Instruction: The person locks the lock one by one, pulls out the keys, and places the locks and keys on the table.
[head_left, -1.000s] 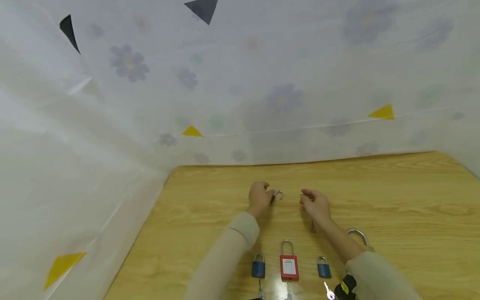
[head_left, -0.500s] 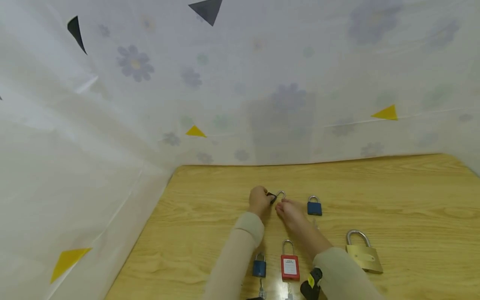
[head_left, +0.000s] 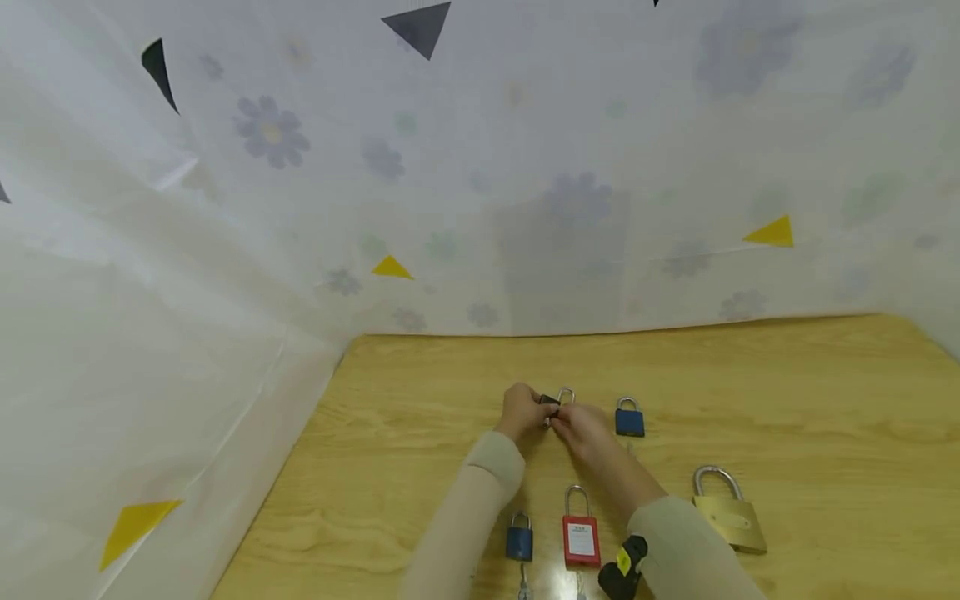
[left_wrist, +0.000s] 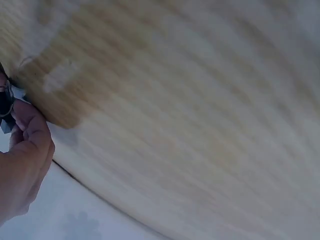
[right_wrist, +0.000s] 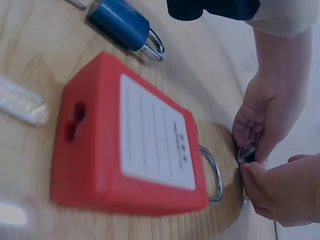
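In the head view my left hand (head_left: 521,411) grips a small black padlock (head_left: 551,401) above the table, its silver shackle (head_left: 567,393) pointing away. My right hand (head_left: 587,427) meets it at the near end, thumb and fingers pinched on a small silver key (head_left: 547,422), mostly hidden. From the right wrist, the left hand (right_wrist: 272,105) shows above and the right hand (right_wrist: 285,187) below, the dark padlock (right_wrist: 248,154) between their fingertips. The left wrist view has the left hand (left_wrist: 30,150) at its edge, with a thin ring (left_wrist: 9,97) by the padlock.
To the right of the hands lies a blue padlock (head_left: 629,419). Nearer are another blue padlock (head_left: 519,540), a red padlock (head_left: 581,539) with a white label, and a large brass padlock (head_left: 730,521). Keys (head_left: 523,587) lie in front. A white sheet (head_left: 450,292) hangs behind the table.
My right hand has come left from over the blue padlock, first to the black padlock's shackle, then to its near end. The left hand has kept its grip, turning the padlock slightly.
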